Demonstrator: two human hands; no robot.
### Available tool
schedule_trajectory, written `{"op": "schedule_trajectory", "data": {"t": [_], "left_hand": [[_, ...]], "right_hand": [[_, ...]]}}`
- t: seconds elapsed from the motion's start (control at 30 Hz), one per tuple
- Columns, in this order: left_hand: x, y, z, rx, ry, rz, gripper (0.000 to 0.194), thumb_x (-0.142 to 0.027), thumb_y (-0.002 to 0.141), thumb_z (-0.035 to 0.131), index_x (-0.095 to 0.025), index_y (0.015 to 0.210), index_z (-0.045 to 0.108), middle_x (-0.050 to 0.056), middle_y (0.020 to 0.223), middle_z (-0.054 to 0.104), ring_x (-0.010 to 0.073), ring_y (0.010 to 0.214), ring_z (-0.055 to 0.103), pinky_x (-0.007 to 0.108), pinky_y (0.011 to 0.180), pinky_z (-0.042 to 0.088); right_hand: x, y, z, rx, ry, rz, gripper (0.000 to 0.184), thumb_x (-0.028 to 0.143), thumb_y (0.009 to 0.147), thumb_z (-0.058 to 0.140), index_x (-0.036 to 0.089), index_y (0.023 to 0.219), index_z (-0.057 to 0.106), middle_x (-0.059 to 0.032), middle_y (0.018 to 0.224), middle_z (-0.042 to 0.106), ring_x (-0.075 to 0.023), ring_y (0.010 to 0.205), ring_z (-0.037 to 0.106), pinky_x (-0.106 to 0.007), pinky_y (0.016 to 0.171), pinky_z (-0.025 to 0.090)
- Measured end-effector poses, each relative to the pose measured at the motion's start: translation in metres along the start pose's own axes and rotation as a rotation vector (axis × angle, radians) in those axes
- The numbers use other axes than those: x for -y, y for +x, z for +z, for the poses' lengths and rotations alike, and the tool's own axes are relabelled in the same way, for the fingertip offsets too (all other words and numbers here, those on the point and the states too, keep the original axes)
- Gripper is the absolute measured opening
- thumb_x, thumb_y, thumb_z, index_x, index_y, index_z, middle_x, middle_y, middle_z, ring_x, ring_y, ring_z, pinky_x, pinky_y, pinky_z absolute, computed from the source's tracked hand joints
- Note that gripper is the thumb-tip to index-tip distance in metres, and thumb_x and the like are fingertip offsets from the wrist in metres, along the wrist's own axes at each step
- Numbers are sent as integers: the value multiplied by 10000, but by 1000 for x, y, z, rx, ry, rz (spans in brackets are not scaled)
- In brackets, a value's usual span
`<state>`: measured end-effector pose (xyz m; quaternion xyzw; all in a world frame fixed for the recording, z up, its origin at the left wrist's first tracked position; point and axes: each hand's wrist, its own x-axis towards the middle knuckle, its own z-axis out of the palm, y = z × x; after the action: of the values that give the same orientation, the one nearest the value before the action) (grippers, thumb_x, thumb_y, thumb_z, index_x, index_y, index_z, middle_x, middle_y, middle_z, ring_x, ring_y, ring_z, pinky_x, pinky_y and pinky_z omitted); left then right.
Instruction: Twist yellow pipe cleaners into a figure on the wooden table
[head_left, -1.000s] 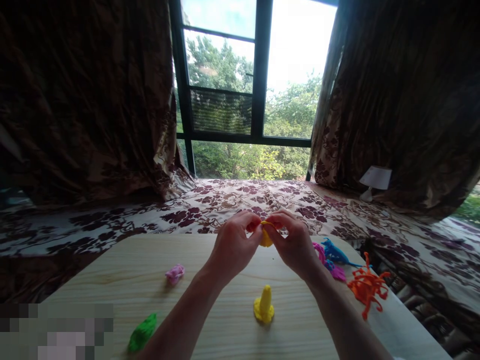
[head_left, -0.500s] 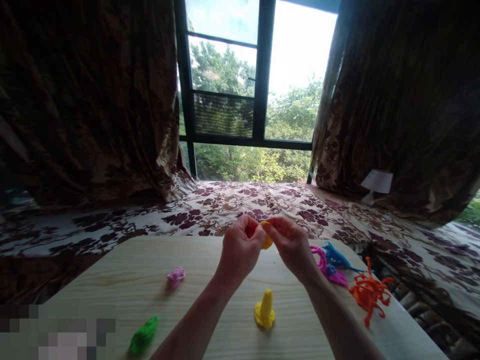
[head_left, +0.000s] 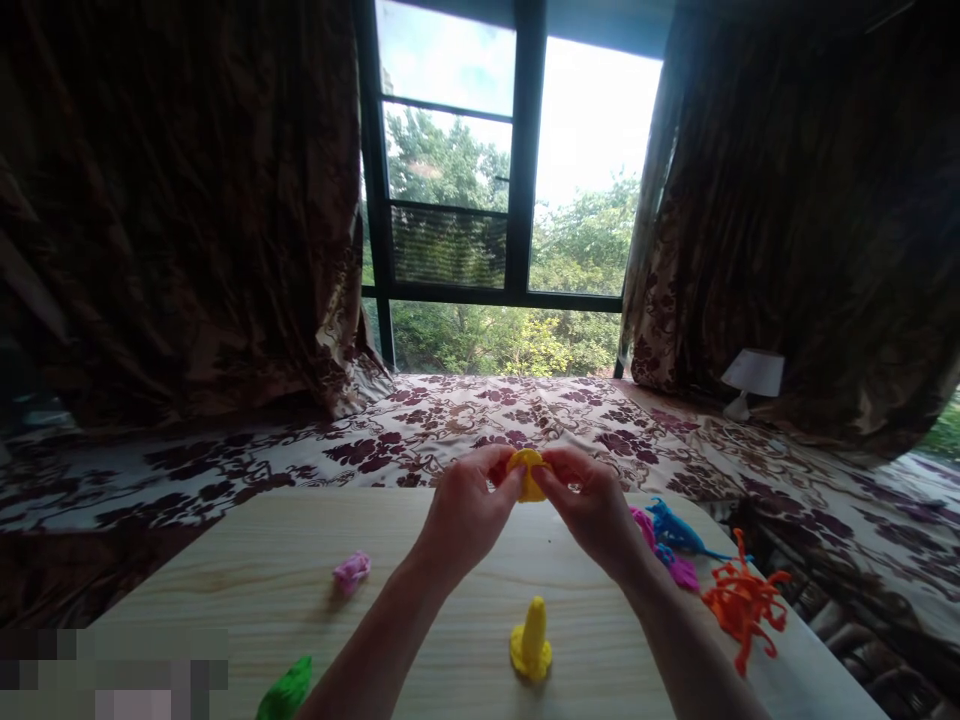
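Between my two hands, raised over the far edge of the table, is a flattened yellow piece of modelling clay (head_left: 528,474). My left hand (head_left: 474,497) pinches its left side, and my right hand (head_left: 583,497) pinches its right side, both thumbs pressed on the near face. Lower down, between my forearms, a yellow clay shape (head_left: 533,640) stands upright on the table, a tapered post on a round base.
Left on the wooden table (head_left: 255,560) lie a pink clay lump (head_left: 352,571) and a green clay piece (head_left: 286,690). On the right are blue (head_left: 679,530), magenta (head_left: 684,573) and orange (head_left: 746,603) clay shapes. A small lamp (head_left: 754,375) stands beyond, near the curtain.
The yellow piece now shows its flat round face, with the fingers moved out to its sides. My hands sit slightly further apart. The whole view has shifted a little upward.
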<state>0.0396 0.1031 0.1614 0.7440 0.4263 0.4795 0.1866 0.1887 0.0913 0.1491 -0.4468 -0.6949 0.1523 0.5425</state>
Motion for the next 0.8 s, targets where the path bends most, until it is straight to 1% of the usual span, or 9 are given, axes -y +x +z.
{"op": "schedule_trajectory", "data": {"t": [0.1,0.2,0.3,0.4,0.5,0.6,0.67,0.7,0.8], "left_hand": [[-1,-2,1,11,57,4,164,-292,802,432,-216,800,577,-11,685,596,134,636,549,241,589,411],[-4,-7,5,-17,141,36,136,-243,791,432,-208,742,555,-17,660,573,125,606,514,231,558,376],[-10,-10,10,-70,247,76,130,-215,781,434,-202,694,530,-15,641,546,130,612,488,237,570,360],[-14,-13,16,-124,300,102,132,-209,781,437,-198,685,526,-3,658,545,146,659,497,257,628,373],[-11,-13,21,-173,200,57,150,-254,807,427,-202,763,562,7,708,584,150,682,528,265,659,396],[-3,-9,22,-214,22,-58,211,-308,813,436,-220,959,560,-2,726,610,142,658,563,256,634,424],[2,-6,19,-177,-55,-96,295,-313,801,459,-236,1079,525,-9,737,622,139,654,578,254,631,440],[3,-5,18,-138,-70,-85,310,-305,795,470,-241,1093,526,-7,763,630,139,675,584,255,646,446],[1,-3,12,-54,-37,7,228,-278,777,497,-224,971,605,8,857,639,144,777,583,259,725,445]], "right_hand": [[3,-1,2,18,-41,-20,86,232,818,515,199,828,594,-3,743,590,-151,687,547,-260,627,433],[6,-3,4,9,-102,-38,110,221,842,473,195,791,567,0,720,562,-145,675,519,-259,619,413],[9,-6,8,-35,-164,-48,137,212,856,443,189,759,536,-6,727,539,-151,698,500,-267,635,400],[7,-6,11,-83,-141,-25,169,230,865,431,189,730,524,-6,720,534,-153,700,502,-272,641,404],[3,-3,10,-73,29,33,151,257,869,431,189,815,554,-15,765,578,-156,721,544,-274,657,436],[-2,0,6,13,203,63,144,269,846,480,195,935,566,-27,850,618,-160,753,584,-272,670,467],[-4,2,2,15,193,48,141,260,828,508,201,929,587,-25,848,625,-163,751,591,-274,673,474],[-4,2,0,1,160,34,130,250,822,516,203,907,602,-23,833,625,-162,742,591,-274,667,475],[-4,2,-2,-41,69,-17,123,216,808,531,209,882,630,-22,839,628,-160,737,589,-271,657,477]]}}
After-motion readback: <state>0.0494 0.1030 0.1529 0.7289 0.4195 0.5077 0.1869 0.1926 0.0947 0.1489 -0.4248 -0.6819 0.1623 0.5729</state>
